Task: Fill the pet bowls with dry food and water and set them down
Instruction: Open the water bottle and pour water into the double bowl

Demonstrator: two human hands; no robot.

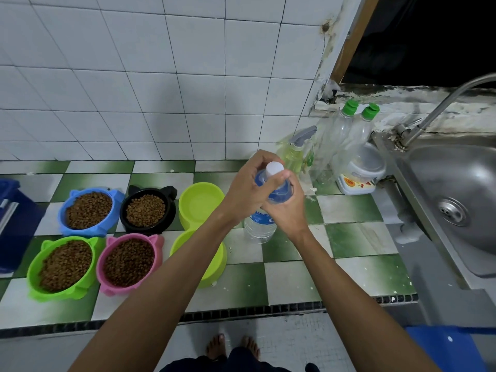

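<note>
1. Presently, one water bottle (259, 224): upright on the tabletop (349, 213), long axis vertical, white cap (274, 168) pointing up.
2. Right hand (288, 208) grips the bottle's shoulder; left hand (248, 187) curls its fingers round the neck at the cap.
3. Four kibble-filled bowls: blue (90, 210), black (146, 209), green (63, 267), pink (128, 263).
4. One lime double bowl (200, 210), just left of the bottle.
5. Sink (453, 194) bounds the right; bare tiles lie between it and the bottle.
</note>
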